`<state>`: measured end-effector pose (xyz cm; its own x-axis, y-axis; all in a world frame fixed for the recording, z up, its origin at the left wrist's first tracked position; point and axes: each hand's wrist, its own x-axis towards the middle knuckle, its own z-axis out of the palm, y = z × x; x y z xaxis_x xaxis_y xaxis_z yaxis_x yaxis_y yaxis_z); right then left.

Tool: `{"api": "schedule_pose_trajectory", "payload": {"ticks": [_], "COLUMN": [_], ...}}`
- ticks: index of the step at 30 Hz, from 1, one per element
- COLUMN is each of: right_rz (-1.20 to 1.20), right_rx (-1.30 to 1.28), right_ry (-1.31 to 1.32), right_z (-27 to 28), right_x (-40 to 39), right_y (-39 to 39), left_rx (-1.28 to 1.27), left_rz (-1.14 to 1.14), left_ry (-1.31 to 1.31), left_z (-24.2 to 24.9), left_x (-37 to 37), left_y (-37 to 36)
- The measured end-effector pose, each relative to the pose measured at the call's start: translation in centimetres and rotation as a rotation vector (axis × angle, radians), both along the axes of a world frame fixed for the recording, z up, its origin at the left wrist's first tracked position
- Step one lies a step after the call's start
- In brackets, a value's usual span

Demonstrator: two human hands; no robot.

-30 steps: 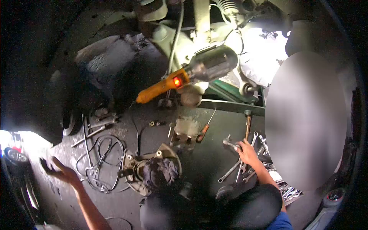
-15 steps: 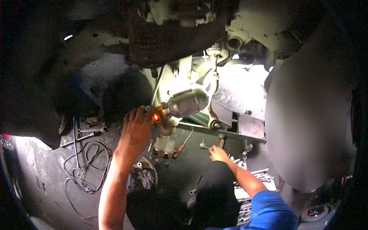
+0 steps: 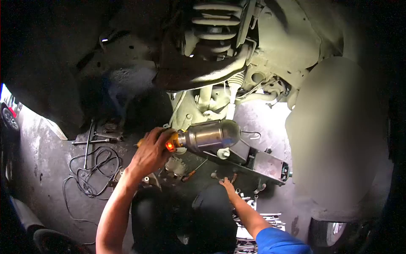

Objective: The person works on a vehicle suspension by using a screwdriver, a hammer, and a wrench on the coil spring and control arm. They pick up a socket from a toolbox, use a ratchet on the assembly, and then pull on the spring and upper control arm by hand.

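My left hand (image 3: 150, 150) is wrapped around the orange handle of an inspection lamp (image 3: 207, 136) with a metal hood, its glowing red switch beside my fingers. The lamp points right, under the car's suspension. Down near the floor, my right hand (image 3: 227, 187) has its fingers closed on a small metal part with a rounded end (image 3: 214, 174); its shank runs into my grip. Close beside stands a second, brownish metal part (image 3: 234, 176). An orange-handled screwdriver (image 3: 189, 175) lies left of my right hand.
A coil spring (image 3: 215, 25) and a control arm (image 3: 203, 74) hang overhead. Below the lamp stands a long metal jack (image 3: 268, 165). Wrenches (image 3: 270, 220) are spread at lower right; a black cable (image 3: 91, 169) is coiled at left. A blurred shape fills the right side.
My view has tilted up, bringing the coil spring into sight. The lamp sits lower in view and more level. My right hand appears further left and lower, still on the metal part.
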<state>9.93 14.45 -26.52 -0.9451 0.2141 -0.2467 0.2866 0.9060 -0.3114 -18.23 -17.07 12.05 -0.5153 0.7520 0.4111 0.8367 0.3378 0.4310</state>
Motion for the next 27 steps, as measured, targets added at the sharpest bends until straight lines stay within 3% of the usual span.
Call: {"api": "schedule_pose_trajectory", "payload": {"ticks": [1, 2, 5, 7, 9, 11, 14, 15, 18, 19, 21, 23, 24, 27], "right_rz": [0.001, -0.638, -0.14, -0.333, -0.483, -0.573, -0.812, -0.818, -0.867, -0.908, -0.856, -0.782, -0.774, -0.508], "right_rx": [-0.049, -0.588, -0.188, -0.251, -0.19, -0.288, -0.482, -0.45, -0.413, -0.444, -0.222, -0.479, -0.392, -0.471], "right_ry": [0.011, 0.053, 0.059, 0.055, 0.159, 0.086, 0.123, 0.26, 0.63, 0.733, 0.937, 1.14, 1.096, 1.319], "right_z": [1.0, 1.5, -7.6, 1.6, 1.8, 2.7, -0.6, 0.3, 5.8, 9.7, 19.1, 29.8, 33.1, 43.1], "right_x": [-0.1, -0.8, 1.8, 2.9, 4.7, 6.0, 7.7, 6.9, 4.4, 2.2, -2.8, -7.9, -10.0, -15.5], "right_y": [0.6, 0.1, 4.2, 1.0, -0.9, -1.8, -1.4, -1.0, 0.1, 0.6, 0.6, -0.3, 0.3, -0.2], "left_rx": [0.038, 0.107, 0.211, 0.302, 0.47, 0.574, 0.759, 0.774, 0.824, 0.878, 0.988, 1.034, 1.031, 0.936], "left_rz": [0.015, 0.023, 0.038, 0.091, 0.079, 0.141, 0.17, 0.196, 0.267, 0.251, 0.221, 0.243, 0.257, 0.439], "left_ry": [0.01, 0.09, 0.085, -0.001, -0.02, 0.0, -0.034, 0.01, 0.031, 0.024, 0.013, 0.07, 0.089, 0.128], "left_z": [1.4, 2.7, 7.3, 9.3, 10.4, 12.5, 15.2, 16.1, 18.9, 19.7, 20.8, 21.4, 21.3, 20.3], "left_x": [0.8, 1.3, 2.5, 2.5, 1.3, 0.6, -0.9, -1.6, -3.0, -3.3, -4.1, -4.8, -4.9, -4.9], "left_y": [-0.1, -0.3, -0.9, -1.0, -1.0, -0.4, 0.8, 1.2, 1.8, 2.2, 2.8, 3.3, 2.9, 2.1]}}
